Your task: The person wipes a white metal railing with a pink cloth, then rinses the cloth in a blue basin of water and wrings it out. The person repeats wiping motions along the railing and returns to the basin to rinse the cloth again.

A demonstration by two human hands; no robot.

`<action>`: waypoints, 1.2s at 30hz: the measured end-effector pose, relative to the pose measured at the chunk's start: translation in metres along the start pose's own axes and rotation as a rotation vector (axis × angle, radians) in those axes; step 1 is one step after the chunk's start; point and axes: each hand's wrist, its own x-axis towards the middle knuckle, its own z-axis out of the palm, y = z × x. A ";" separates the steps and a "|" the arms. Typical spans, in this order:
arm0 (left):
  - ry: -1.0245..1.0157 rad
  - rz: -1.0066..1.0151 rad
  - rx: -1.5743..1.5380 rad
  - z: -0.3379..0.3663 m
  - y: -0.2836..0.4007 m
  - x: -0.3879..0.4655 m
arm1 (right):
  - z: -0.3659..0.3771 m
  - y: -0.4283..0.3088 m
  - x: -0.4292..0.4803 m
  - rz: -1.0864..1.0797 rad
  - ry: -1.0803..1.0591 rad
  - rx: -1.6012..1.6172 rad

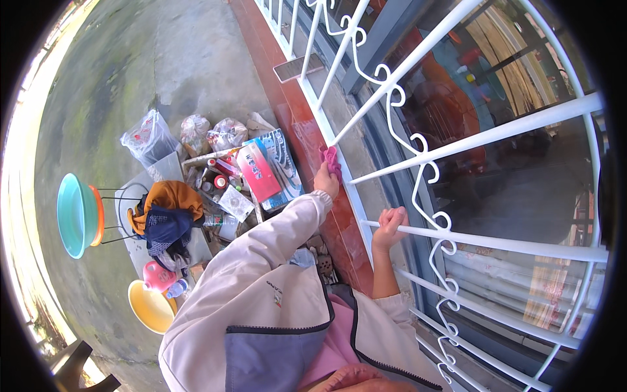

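My left hand [326,181] holds a bunched pink cloth [331,161] against the white bottom rail [356,196] of a metal window grille, beside a red tiled ledge [345,223]. Lower and to the right, my right hand [389,228] is closed around a white grille bar [450,238]. Farther up the rail, a smartphone [299,67] lies among the bars on the sill. Glass panes [509,196] stand behind the grille.
Left of me are a box of bottles [220,182], a red box [258,171], plastic bags [152,139], piled clothes [169,215], a turquoise basin [76,215] on a stand, a yellow basin [152,306] and a pink jug [159,277]. Scrolled ironwork [419,188] joins the bars.
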 end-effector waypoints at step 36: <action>-0.016 -0.033 -0.179 -0.034 0.004 0.169 | -0.002 0.005 -0.002 -0.034 -0.012 -0.069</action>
